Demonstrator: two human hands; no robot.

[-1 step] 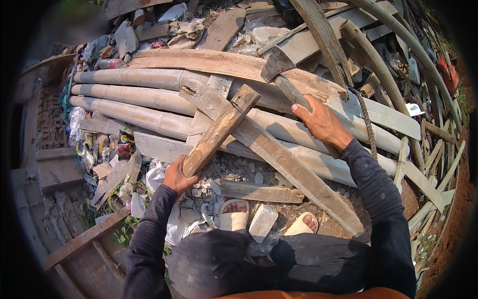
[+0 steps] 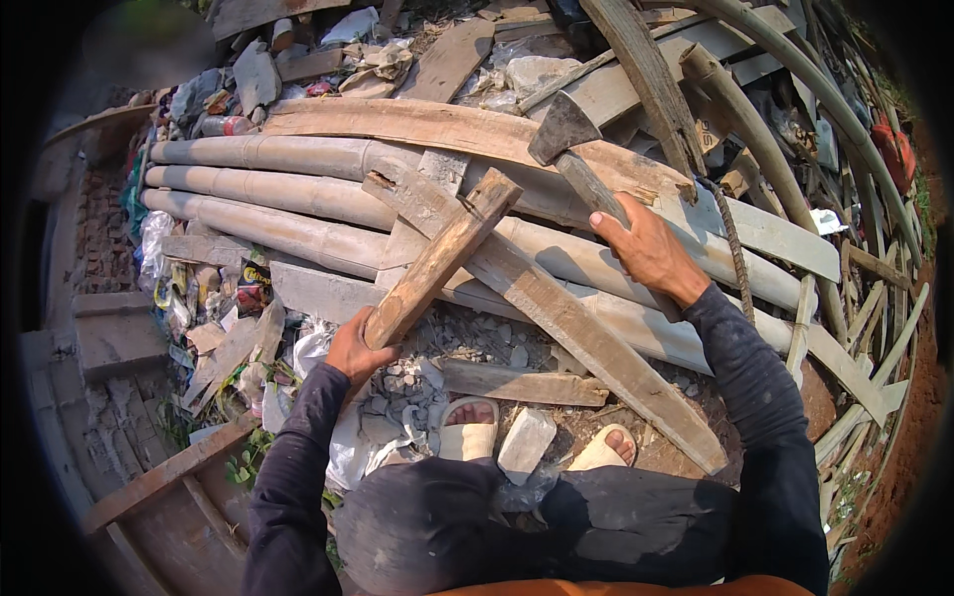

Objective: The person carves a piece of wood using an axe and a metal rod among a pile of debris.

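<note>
My left hand (image 2: 362,350) is wrapped round the lower end of a short, thick wood block (image 2: 437,273). The block slants up and to the right, and its upper part lies across a long weathered plank (image 2: 586,338). My right hand (image 2: 653,248) grips the wooden handle of a hatchet (image 2: 564,131). Its dark metal head is raised to the upper right of the block, apart from it. Beneath the plank, several pale bamboo poles (image 2: 268,189) run from left to right.
A reddish-brown board (image 2: 397,119) lies behind the poles. Near my sandalled feet (image 2: 469,427) are rubble, a pale broken chunk (image 2: 527,444) and a short board (image 2: 522,382). Litter (image 2: 253,283) lies at left; a thick beam (image 2: 646,79) and a twisted rope (image 2: 732,243) stand at right.
The hatchet and my right hand have shifted very slightly right and down. My left hand keeps its hold on the block, which has hardly moved.
</note>
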